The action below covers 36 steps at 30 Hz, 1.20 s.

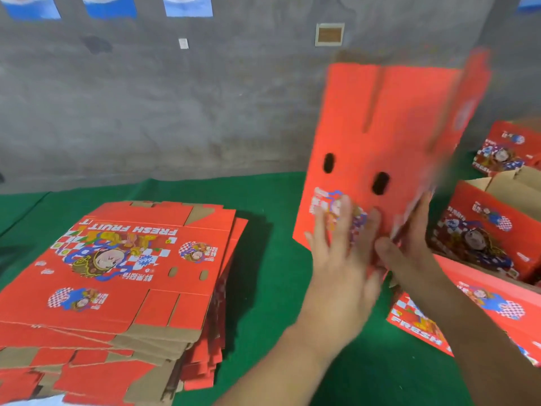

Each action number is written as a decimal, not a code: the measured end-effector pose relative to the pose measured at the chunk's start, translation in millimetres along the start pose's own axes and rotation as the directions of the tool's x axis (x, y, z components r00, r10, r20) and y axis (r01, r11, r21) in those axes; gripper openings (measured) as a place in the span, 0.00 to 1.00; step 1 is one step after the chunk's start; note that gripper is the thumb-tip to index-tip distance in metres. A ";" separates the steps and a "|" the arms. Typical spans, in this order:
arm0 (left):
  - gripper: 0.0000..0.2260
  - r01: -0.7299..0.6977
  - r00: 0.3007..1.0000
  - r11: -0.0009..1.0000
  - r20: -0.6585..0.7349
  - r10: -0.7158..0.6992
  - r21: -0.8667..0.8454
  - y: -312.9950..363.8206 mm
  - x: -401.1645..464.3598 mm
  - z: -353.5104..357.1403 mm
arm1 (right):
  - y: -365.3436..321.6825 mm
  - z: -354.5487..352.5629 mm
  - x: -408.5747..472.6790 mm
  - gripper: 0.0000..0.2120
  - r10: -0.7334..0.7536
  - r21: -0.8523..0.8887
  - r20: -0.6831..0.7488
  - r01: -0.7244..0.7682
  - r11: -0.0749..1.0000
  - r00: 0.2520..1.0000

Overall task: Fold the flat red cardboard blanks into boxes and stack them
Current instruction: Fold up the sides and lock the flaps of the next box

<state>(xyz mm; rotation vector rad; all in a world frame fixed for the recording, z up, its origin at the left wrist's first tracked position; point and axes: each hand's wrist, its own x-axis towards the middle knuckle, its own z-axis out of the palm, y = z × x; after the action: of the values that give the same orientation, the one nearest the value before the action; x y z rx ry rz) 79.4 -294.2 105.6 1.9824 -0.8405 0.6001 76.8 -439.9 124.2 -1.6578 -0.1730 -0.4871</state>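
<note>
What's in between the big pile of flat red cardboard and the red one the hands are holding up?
Only bare green table cover, darkened by the pile's shadow. The head view shows nothing lying between the pile of flat cardboard and the upright cardboard.

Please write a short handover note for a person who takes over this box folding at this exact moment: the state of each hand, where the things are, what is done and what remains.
Left hand: fingers straight and spread, pressing flat on the lower front of the raised blank.
Right hand: at the blank's lower right edge; motion blur hides whether it grips.
The blank stands upright over the green table, one side panel swinging, not yet a box.
Flat blanks: a tall pile on the left.
Done: folded boxes on the right, tops open.
Left: finish folding this blank, stack it, then work through the pile.
</note>
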 end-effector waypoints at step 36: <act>0.40 0.718 0.387 0.236 -0.094 -0.917 0.655 -180.0 -99.3 -123.2 | 102.9 161.0 -63.4 0.32 0.644 -0.243 0.240 -0.598 0.764 0.726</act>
<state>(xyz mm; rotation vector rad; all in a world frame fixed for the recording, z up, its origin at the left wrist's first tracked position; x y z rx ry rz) 138.5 -85.7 3.3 2.7723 0.4872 -0.1856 94.2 -288.4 -7.2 -1.8093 0.2053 0.2938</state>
